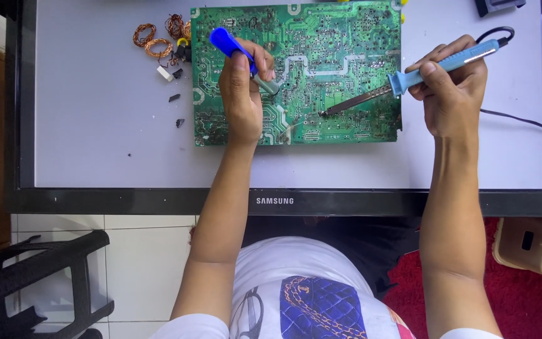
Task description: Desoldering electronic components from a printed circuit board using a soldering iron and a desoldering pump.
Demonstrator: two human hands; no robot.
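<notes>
A black stool (39, 276) stands on the floor nearest the person. Further out, the left hand (244, 88) clamps a blue-handled tool (236, 53), and the right hand (453, 88) grips a soldering iron (409, 76), tip touching the green circuit board (321, 50). Copper coils (158, 37) lie beyond.

A single head-worn camera is looking almost straight down from above the person's own torso, facing a flat monitor panel (95, 157) lying screen-up as a work surface. It is sitting near enough that the green circuit board (346, 37) is filling the upper middle, with both forearms reaching up from the bottom edge. The view is also taking in white floor tiles (145, 251) and a black stool (39, 276) at lower left.
</notes>
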